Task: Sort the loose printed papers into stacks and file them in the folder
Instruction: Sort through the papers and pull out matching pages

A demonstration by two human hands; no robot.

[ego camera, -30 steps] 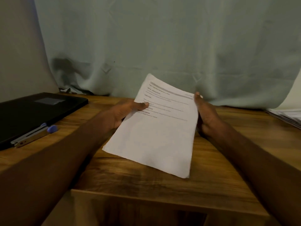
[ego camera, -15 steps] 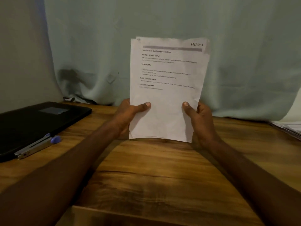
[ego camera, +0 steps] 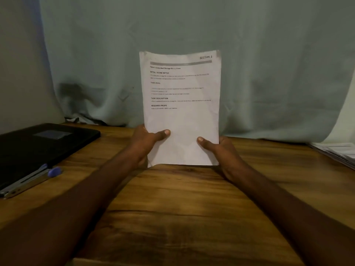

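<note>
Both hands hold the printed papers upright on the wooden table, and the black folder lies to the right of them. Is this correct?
Not quite. In the head view the black folder lies to the left. The left hand and right hand do hold the printed papers upright on the wooden table.

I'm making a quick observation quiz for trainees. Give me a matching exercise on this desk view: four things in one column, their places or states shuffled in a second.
Things:
1. white printed paper stack
2. black flat folder
3. blue-capped pen
4. loose white papers

Places or states:
A. lying at the wooden table's far right edge
B. held upright by the left hand and right hand
C. lying closed at the left
D. beside the folder's near edge

Pairs: 1-B, 2-C, 3-D, 4-A
</note>
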